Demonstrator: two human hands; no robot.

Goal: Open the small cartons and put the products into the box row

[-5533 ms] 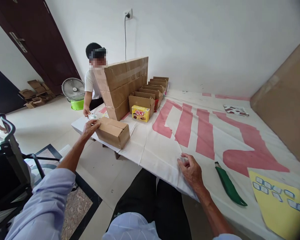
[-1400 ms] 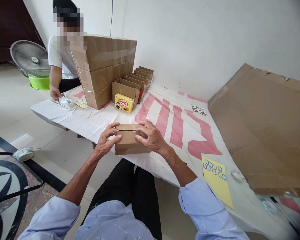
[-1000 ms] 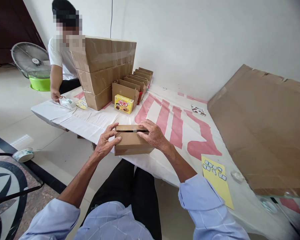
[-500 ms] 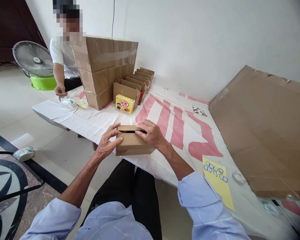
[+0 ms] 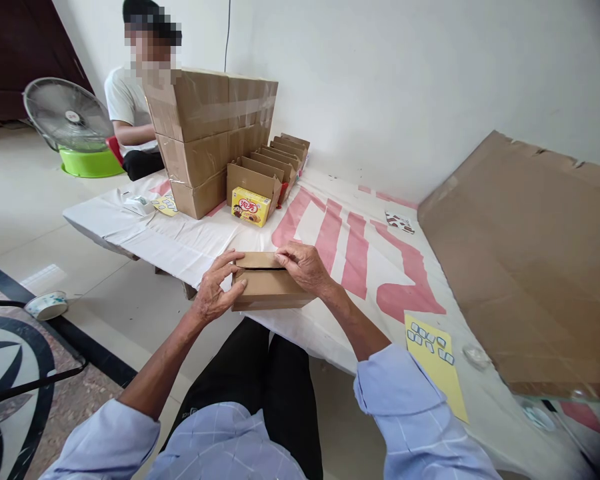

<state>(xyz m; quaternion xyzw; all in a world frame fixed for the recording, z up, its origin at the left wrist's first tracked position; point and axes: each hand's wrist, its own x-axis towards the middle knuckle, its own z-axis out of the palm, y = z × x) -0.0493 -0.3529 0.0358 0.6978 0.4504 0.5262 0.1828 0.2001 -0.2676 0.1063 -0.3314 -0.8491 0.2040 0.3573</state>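
A small brown cardboard box (image 5: 270, 288) rests at the table's near edge in front of me. Its top flaps are folded almost flat, with a thin dark gap between them. My left hand (image 5: 216, 288) grips the box's left end, thumb on the near flap and fingers at the far side. My right hand (image 5: 304, 267) presses on the top at the right, fingers bent over the flap edge. What the box contains is hidden. Beyond it stands a yellow printed carton (image 5: 250, 207), leaning against a row of open cardboard boxes (image 5: 254, 179).
Taped cardboard boxes (image 5: 205, 110) are stacked at the far left, partly hiding a seated person (image 5: 130, 107). A large cardboard sheet or box (image 5: 525, 267) fills the right side. A yellow sticker sheet (image 5: 435, 363) lies near my right arm. A fan (image 5: 70, 117) stands left.
The gap between the box's flaps has narrowed under my hands. The person opposite has drawn an arm back from the white item on the table and shifted slightly right.
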